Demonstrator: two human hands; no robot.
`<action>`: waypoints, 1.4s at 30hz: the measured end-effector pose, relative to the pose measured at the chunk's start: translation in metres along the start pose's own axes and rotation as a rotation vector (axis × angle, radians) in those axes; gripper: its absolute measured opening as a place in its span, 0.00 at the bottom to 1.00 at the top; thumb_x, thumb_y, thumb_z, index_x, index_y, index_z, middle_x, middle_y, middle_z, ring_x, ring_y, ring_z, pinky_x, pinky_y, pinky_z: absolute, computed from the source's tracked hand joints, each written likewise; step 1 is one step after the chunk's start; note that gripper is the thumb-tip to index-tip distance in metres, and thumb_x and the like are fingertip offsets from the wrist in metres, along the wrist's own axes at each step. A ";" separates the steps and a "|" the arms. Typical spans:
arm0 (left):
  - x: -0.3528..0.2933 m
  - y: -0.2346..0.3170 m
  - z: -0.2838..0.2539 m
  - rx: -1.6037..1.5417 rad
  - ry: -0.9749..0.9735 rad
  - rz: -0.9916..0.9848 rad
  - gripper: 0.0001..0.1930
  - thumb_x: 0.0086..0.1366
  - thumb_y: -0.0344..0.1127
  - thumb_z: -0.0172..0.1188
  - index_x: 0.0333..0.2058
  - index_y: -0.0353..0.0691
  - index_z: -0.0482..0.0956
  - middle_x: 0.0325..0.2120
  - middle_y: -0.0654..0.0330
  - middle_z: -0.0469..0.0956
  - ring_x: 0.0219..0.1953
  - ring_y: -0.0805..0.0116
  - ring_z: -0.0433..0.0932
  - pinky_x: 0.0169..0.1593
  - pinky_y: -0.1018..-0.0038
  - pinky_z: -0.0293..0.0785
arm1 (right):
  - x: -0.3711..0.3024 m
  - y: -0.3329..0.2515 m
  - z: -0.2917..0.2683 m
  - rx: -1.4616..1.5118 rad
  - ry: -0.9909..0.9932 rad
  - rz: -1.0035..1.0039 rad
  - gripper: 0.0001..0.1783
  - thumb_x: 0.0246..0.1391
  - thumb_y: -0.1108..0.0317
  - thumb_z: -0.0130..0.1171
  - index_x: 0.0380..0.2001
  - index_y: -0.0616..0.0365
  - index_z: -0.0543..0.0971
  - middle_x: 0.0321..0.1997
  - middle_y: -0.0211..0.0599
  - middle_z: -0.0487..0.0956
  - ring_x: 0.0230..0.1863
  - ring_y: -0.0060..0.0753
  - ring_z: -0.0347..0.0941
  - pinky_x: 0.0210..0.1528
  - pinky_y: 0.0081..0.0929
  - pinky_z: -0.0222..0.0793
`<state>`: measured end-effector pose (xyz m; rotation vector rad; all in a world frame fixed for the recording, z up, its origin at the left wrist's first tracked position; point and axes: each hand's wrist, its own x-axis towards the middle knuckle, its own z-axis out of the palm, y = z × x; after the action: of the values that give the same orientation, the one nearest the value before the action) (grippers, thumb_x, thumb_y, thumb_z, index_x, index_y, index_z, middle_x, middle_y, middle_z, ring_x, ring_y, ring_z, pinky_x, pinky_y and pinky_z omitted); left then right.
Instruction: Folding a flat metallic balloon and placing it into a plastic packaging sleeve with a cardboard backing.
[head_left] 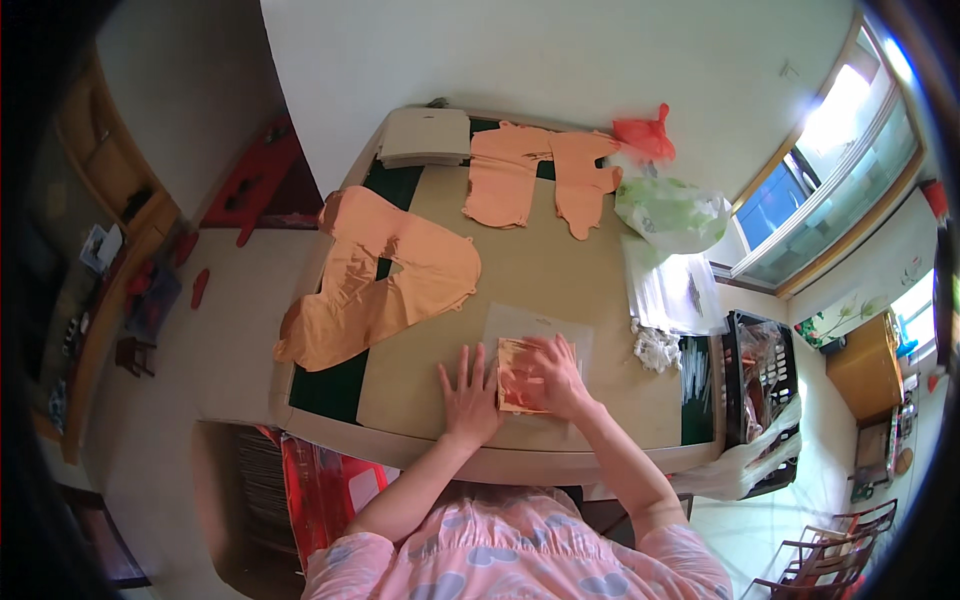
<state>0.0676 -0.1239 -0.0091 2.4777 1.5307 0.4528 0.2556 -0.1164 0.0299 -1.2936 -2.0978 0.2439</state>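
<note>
A rose-gold foil balloon [516,385], folded into a small shiny rectangle, lies near the front of the table. Beneath it is a pale card or sleeve [510,320] with a hanging slot near its far edge. My right hand [560,378] rests over the right side of the folded foil, palm down and holding nothing, its fingers reaching across the top. Beside the foil's left edge, my left hand [472,402] is pressed flat on the cardboard table covering [420,400] with its fingers spread. A flat, letter-shaped foil balloon [430,255] lies farther left.
More flat foil balloons [500,185] lie at the back beside a stack of grey cards [425,138]. Along the right are a green-white plastic bag [672,212], clear sleeves [675,295] and thin straws [696,375]. A black crate [765,380] stands beyond; a cardboard box [225,500] sits lower left.
</note>
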 end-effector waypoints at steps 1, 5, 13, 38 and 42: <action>-0.002 -0.002 0.004 -0.015 0.040 0.008 0.35 0.55 0.49 0.59 0.61 0.45 0.65 0.69 0.51 0.45 0.71 0.48 0.41 0.63 0.31 0.40 | -0.010 -0.009 -0.007 -0.081 -0.170 -0.037 0.22 0.42 0.60 0.68 0.42 0.50 0.77 0.54 0.43 0.70 0.58 0.51 0.64 0.65 0.56 0.51; -0.002 -0.003 0.010 0.048 0.068 0.031 0.36 0.55 0.51 0.60 0.61 0.43 0.64 0.69 0.50 0.47 0.71 0.47 0.43 0.63 0.32 0.40 | -0.045 -0.024 -0.003 -0.116 -0.232 -0.120 0.18 0.42 0.64 0.67 0.38 0.51 0.76 0.46 0.40 0.72 0.52 0.47 0.66 0.62 0.53 0.55; 0.000 -0.003 0.008 0.032 0.050 0.052 0.34 0.55 0.47 0.60 0.59 0.40 0.67 0.68 0.51 0.47 0.71 0.47 0.43 0.63 0.33 0.42 | -0.035 -0.025 0.013 -0.085 -0.111 -0.049 0.08 0.45 0.70 0.60 0.30 0.54 0.73 0.33 0.35 0.71 0.41 0.40 0.68 0.47 0.38 0.62; 0.007 -0.017 -0.035 -0.306 0.031 0.151 0.19 0.54 0.32 0.59 0.47 0.39 0.77 0.57 0.54 0.69 0.64 0.55 0.60 0.65 0.45 0.52 | 0.006 0.002 0.022 -0.238 -0.029 0.054 0.22 0.49 0.66 0.59 0.50 0.50 0.76 0.52 0.35 0.73 0.54 0.42 0.67 0.56 0.42 0.61; 0.047 -0.017 0.000 -0.056 0.142 0.221 0.21 0.59 0.34 0.55 0.52 0.38 0.73 0.55 0.55 0.71 0.62 0.57 0.63 0.65 0.49 0.54 | 0.005 0.004 0.026 -0.242 -0.038 0.028 0.21 0.49 0.67 0.59 0.50 0.51 0.76 0.52 0.36 0.73 0.54 0.42 0.67 0.56 0.41 0.61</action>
<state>0.0731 -0.0745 -0.0073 2.6312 1.2749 0.7109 0.2409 -0.1054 0.0100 -1.4683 -2.1950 0.0257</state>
